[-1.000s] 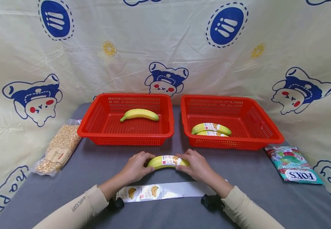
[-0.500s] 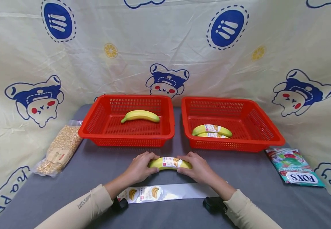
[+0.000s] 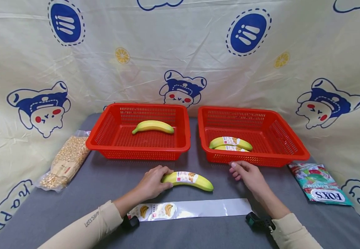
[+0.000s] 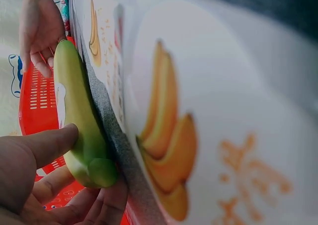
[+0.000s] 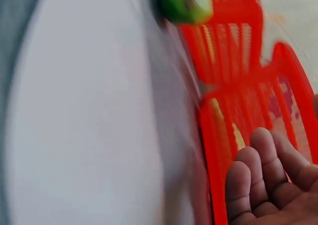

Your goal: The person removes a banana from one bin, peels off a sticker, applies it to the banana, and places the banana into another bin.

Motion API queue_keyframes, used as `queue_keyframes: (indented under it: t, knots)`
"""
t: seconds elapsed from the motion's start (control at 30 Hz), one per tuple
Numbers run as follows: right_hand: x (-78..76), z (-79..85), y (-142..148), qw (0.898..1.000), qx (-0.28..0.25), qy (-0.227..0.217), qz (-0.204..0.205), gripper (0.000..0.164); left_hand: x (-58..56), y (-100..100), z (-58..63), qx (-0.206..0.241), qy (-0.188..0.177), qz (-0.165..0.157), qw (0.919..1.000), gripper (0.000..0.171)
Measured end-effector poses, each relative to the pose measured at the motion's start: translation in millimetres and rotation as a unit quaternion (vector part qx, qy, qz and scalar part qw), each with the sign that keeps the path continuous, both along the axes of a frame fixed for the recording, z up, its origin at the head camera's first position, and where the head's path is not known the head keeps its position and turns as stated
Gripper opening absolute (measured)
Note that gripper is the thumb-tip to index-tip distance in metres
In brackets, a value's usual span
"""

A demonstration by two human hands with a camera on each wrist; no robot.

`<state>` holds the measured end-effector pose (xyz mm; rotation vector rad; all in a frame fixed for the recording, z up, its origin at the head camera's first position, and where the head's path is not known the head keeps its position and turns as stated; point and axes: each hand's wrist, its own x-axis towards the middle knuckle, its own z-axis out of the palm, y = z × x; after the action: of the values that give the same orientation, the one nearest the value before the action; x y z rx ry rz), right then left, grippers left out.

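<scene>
My left hand (image 3: 153, 180) grips the left end of a yellow-green banana (image 3: 202, 182) on the grey cloth. In the left wrist view, its thumb and fingers lie around the tip of that banana (image 4: 82, 111). A white label with a banana picture (image 3: 187, 177) is stuck along the fruit's top. My right hand (image 3: 251, 175) is apart from the banana, just in front of the right basket, its fingers loosely curled around nothing. Nearer me lies a shiny strip of stickers (image 3: 211, 208), with banana stickers at its left part and bare backing on the right.
The left red basket (image 3: 136, 154) holds one banana (image 3: 153, 126) without a visible label. In the right red basket (image 3: 254, 159) lie two labelled bananas (image 3: 245, 144). A bag of pale kernels (image 3: 66, 160) is at the left, a turquoise FOX'S packet (image 3: 321, 185) at the right.
My right hand has let go of the banana's right end and moved right, towards the front of the right basket. My left hand keeps its grip on the banana.
</scene>
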<state>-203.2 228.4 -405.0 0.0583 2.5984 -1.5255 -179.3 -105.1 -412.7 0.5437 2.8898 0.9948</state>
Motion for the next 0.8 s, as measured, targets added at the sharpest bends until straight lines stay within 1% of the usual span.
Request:
queue_keyframes:
  t: [0.07,0.13,0.2,0.27,0.37,0.5,0.8]
  knots:
    - [-0.8,2.7,13,0.999,-0.034,-0.003,-0.026,0.061,0.3,0,0.0,-0.001,0.0,0.001,1.0,0.037]
    - [-1.8,5.8,23,0.996,-0.079,-0.007,-0.049,0.06,0.6,0,-0.1,-0.003,0.0,0.001,1.0,0.037]
    - [-3.0,7.9,31,0.988,-0.135,-0.011,-0.068,0.054,0.8,0,0.1,-0.003,0.0,0.001,1.0,0.037]
    - [-4.5,9.3,37,0.979,-0.187,-0.009,-0.08,0.047,0.9,0,0.1,-0.005,0.0,0.001,1.0,0.037]
    - [-6.0,10.3,43,0.966,-0.245,-0.004,-0.085,0.04,0.9,0,-0.3,-0.006,0.002,-0.001,1.0,0.037]
    - [-6.1,10.9,47,0.956,-0.282,0.002,-0.081,0.037,0.7,0,-0.1,-0.007,0.0,-0.001,1.0,0.037]
    - [-7.3,9.9,50,0.941,-0.327,0.006,-0.085,0.032,1.3,0,0.1,-0.007,0.002,0.0,1.0,0.037]
